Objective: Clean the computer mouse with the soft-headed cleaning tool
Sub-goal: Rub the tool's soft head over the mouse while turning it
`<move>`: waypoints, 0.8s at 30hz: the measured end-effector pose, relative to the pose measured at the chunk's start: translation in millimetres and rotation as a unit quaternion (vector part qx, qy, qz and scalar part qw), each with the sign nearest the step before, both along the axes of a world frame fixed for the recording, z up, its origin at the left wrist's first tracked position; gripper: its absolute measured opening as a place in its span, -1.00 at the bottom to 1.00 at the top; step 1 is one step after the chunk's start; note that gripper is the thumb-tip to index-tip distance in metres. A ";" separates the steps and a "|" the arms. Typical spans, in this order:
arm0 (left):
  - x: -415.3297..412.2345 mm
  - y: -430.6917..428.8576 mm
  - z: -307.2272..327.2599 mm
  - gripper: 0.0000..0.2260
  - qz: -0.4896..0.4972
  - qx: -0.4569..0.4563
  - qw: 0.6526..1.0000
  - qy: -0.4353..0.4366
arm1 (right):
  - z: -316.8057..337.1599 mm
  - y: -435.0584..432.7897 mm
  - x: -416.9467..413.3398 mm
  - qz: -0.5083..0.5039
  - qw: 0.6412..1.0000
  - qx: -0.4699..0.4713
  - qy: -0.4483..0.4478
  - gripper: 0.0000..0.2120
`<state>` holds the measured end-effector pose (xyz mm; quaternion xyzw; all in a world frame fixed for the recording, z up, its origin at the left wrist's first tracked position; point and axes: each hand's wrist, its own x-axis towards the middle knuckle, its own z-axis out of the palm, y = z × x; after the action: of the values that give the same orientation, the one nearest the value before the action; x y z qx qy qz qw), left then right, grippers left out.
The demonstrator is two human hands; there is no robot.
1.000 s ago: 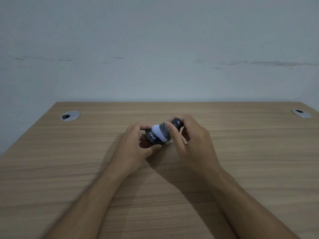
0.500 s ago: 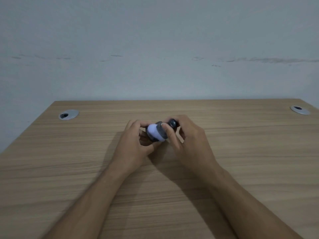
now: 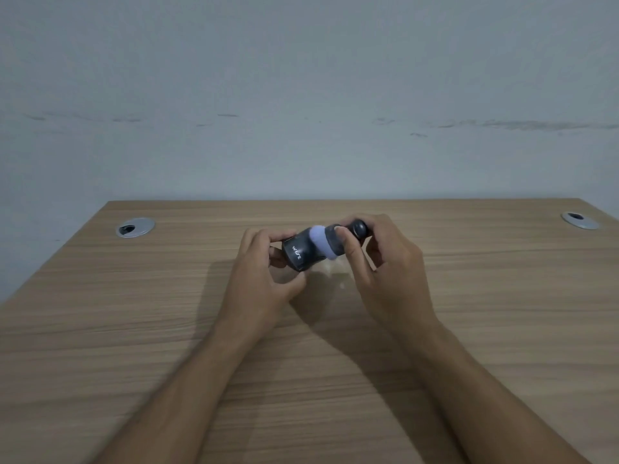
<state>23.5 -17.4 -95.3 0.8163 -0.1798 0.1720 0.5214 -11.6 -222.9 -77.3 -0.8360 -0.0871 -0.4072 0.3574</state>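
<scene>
Since a second ago the pale pad has slid rightward along the mouse. Left hand [image 3: 264, 279] pinches the small dark computer mouse [image 3: 298, 252] by its sides; right hand [image 3: 385, 262] grips the cleaning tool [image 3: 330, 241], its soft head pressed on. Both are held above the desk [image 3: 100, 329] near its far edge. Light, smooth plastic, probably slippery: hold the flanks.

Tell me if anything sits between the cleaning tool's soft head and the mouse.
Nothing visible does. The pale soft head of the cleaning tool in the right hand lies against the black mouse, which the left hand holds above the wooden desk.
</scene>
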 end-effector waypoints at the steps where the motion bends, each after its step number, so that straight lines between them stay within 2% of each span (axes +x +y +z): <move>1: -0.1 -1.4 0.4 -0.46 0.003 0.007 1.000 -0.010 | 1.6 1.8 -2.1 0.014 1.000 -0.007 -0.016 -0.83; 5: -0.5 -6.7 2.4 -0.47 -0.008 0.059 0.996 -0.062 | -0.4 15.1 -5.0 0.076 0.996 -0.028 -0.032 -0.77; 10: -2.2 -6.8 3.4 -0.40 -0.020 0.078 0.992 -0.100 | -0.8 -2.5 1.9 -0.006 0.998 0.059 0.027 -0.86; 16: -1.2 -9.5 5.2 -0.46 -0.036 0.105 0.987 -0.113 | 1.2 8.6 -8.1 0.047 0.998 0.030 -0.024 -0.84; 21: -1.9 -5.0 6.1 -0.48 -0.051 0.099 0.984 -0.141 | -1.5 -2.8 1.7 -0.014 0.996 0.086 0.026 -0.88; 24: -2.0 -5.9 6.1 -0.47 -0.054 0.093 0.984 -0.139 | -0.9 -6.9 -1.0 -0.020 0.994 0.104 0.023 -0.88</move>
<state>21.5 -23.3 -89.2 0.8183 -0.3097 0.2378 0.4218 -12.6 -229.8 -78.3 -0.8050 -0.0199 -0.4018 0.4360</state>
